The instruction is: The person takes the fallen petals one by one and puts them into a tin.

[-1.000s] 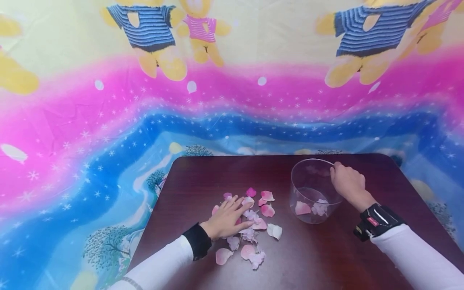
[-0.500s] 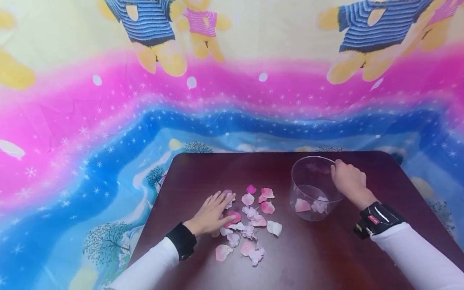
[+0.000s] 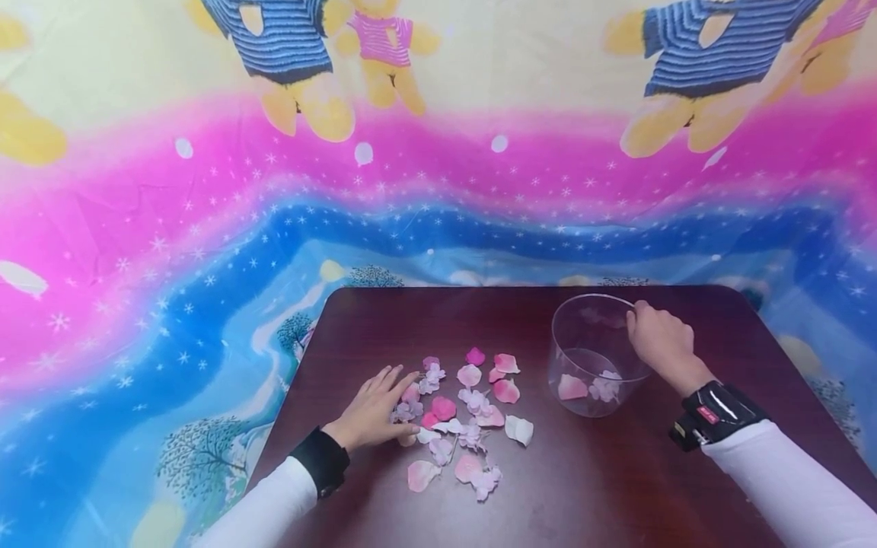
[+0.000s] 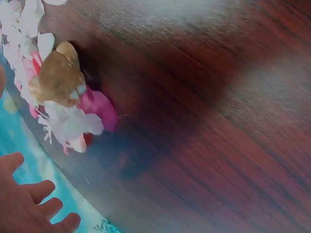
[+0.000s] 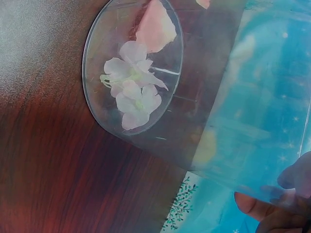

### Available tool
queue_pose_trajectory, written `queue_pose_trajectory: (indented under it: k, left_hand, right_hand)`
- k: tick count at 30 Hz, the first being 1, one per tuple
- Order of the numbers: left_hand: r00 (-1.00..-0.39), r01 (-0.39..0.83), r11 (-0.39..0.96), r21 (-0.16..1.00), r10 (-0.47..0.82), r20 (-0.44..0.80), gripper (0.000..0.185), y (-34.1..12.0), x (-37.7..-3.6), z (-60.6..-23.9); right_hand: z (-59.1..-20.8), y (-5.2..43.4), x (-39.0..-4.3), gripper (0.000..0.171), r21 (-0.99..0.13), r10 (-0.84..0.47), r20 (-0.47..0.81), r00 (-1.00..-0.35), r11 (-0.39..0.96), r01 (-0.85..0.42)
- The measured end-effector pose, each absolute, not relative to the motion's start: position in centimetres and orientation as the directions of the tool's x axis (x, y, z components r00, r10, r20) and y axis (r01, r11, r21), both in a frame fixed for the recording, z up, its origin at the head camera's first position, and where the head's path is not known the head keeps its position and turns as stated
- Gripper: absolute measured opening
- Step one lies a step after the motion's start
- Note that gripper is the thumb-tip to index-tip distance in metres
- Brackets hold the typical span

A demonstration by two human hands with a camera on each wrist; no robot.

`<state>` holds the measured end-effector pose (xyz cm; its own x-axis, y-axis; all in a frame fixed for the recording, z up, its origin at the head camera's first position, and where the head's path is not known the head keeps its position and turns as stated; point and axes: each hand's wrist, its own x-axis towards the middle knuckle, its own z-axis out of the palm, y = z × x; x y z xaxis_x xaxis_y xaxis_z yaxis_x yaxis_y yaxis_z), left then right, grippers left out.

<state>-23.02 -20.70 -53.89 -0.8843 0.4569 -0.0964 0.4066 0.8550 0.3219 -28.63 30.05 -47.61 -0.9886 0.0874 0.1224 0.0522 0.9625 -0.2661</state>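
The left hand point(image 3: 370, 411) had shifted leftward off the middle of the scattered petals point(image 3: 469, 375) on the dark wood-grain table point(image 3: 384, 320) and was at their left edge, fingers extended and spread; whether it touched any could not be told. The right hand point(image 3: 661, 342) gripped the rim of the clear cylindrical container point(image 3: 560, 358), right of the scatter, with a pink petal point(image 3: 572, 387) and pale blossoms point(image 3: 606, 387) on its bottom.

This looks a makeshift studio (cartoon-print cloth point(image 3: 438, 179) behind the table point(image 3: 575, 479))
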Motion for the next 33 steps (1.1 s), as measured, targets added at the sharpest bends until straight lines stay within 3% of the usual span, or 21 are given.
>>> queue_pose_trajectory:
  k: [19,33]
  left_hand:
    - [-0.876,0.374,0.86,0.347,0.45,-0.172,0.091,-22.8,-22.2,-53.8]
    - [-0.845,0.505,0.829,0.238,0.532,-0.061,0.031,-22.4,-22.0,-55.8]
  right_hand:
    - [-47.7,30.3,-28.5,0.032,-0.265,0.092,0.117,-0.989,0.963,0.059]
    - [-47.7,30.1,-28.6,0.032,-0.261,0.086,0.122,-0.989,0.964,0.052]
